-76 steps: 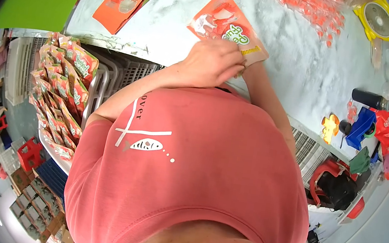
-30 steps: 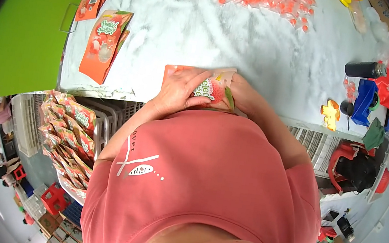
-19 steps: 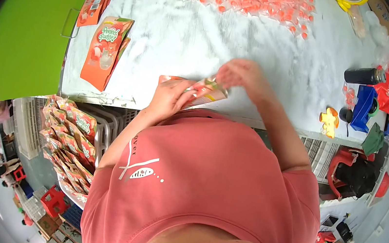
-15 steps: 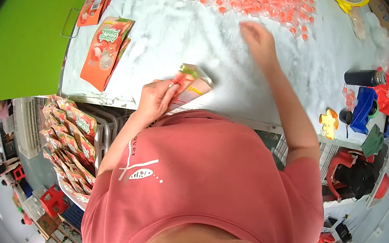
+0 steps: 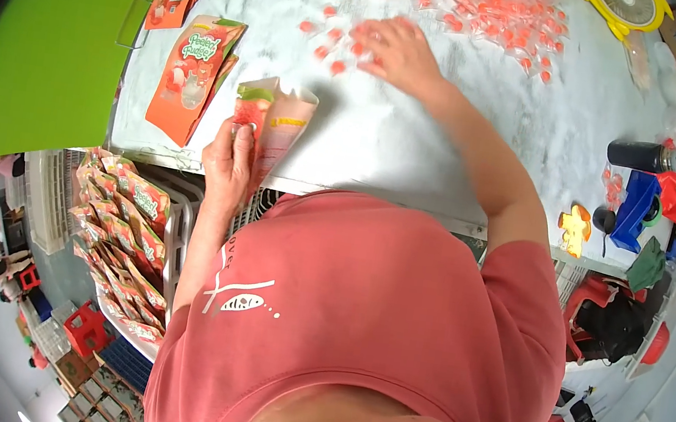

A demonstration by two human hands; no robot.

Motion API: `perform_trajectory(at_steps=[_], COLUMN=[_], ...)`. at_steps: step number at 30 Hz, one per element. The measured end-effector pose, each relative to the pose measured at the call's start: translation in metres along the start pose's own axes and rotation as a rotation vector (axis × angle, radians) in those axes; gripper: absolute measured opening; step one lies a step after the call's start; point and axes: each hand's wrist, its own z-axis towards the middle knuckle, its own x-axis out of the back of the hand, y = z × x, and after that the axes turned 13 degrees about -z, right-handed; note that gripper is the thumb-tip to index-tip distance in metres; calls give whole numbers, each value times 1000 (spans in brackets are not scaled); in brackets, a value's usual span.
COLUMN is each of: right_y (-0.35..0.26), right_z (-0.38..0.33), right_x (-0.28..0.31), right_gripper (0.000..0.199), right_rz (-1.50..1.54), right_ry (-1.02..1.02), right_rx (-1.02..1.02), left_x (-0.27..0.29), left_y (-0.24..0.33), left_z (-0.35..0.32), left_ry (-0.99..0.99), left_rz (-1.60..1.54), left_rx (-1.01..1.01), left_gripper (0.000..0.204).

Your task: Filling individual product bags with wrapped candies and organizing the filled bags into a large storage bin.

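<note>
Left hand [image 5: 229, 164] is pinching an open orange stand-up pouch [image 5: 271, 121] at the near worktop [image 5: 415, 144] edge; right hand [image 5: 400, 48], fingers spread, is reaching into scattered small orange wrapped sweets [image 5: 468, 2] far off. Filling looks barely begun; most sweets are lying loose.

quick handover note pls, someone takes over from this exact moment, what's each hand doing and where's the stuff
Left hand: holds an open orange pouch upright at the table's near edge.
Right hand: stretched out flat over loose small orange candies, fingers on a few; none clearly gripped.
Table: flat pouches lie left of the held one; a rack of pouches hangs below left.
Done: pouch opened. Left: candies are not yet in it.
</note>
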Motion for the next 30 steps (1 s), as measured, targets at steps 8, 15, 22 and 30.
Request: perform_trajectory(at_steps=[8, 15, 22, 30], right_y=[5, 3, -60, -72], right_z=[-86, -83, 8, 87], right_x=[60, 57, 22, -53], right_gripper=[64, 50, 44, 46], right_rz=[-132, -268, 339, 323], right_ry=[-89, -52, 45, -88], right_rx=[-202, -389, -198, -158], left_x=[43, 77, 92, 97], left_y=[-8, -3, 0, 0], left_z=[16, 3, -19, -33], left_ry=[39, 105, 181, 255], left_rz=[375, 410, 398, 363], left_rx=[-314, -173, -30, -108], left_gripper=[17, 15, 14, 17])
